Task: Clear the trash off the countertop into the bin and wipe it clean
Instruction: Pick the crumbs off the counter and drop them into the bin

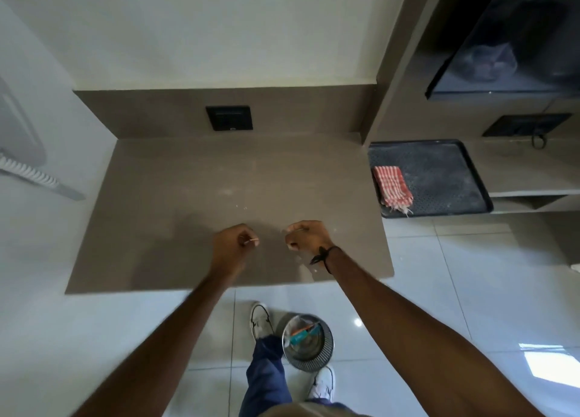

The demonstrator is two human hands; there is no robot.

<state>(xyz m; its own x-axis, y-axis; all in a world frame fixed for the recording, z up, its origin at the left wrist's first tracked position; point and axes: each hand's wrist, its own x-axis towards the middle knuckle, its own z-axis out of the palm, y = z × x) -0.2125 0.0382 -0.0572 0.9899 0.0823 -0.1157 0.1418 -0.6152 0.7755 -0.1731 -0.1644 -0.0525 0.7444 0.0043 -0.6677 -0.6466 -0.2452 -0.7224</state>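
Both my hands are over the front half of the brown countertop (175, 181). My left hand (230, 244) is closed, pinching a small thin stick-like scrap (252, 241). My right hand (306, 239) is also closed around small pale scraps, one thin piece showing at its fingertips. A few tiny white crumbs (243, 207) lie on the counter beyond the hands, and more pale bits sit near the front edge under my right wrist. A round metal mesh bin (309, 343) stands on the floor below the counter's edge, with some colourful trash inside. A red-and-white checked cloth (392, 186) lies on a dark tray.
The dark perforated tray (445, 178) sits on a lower shelf right of the counter. A black socket plate (229, 118) is on the backsplash. A dark appliance (502, 40) hangs at upper right. My feet in white shoes stand on pale floor tiles beside the bin.
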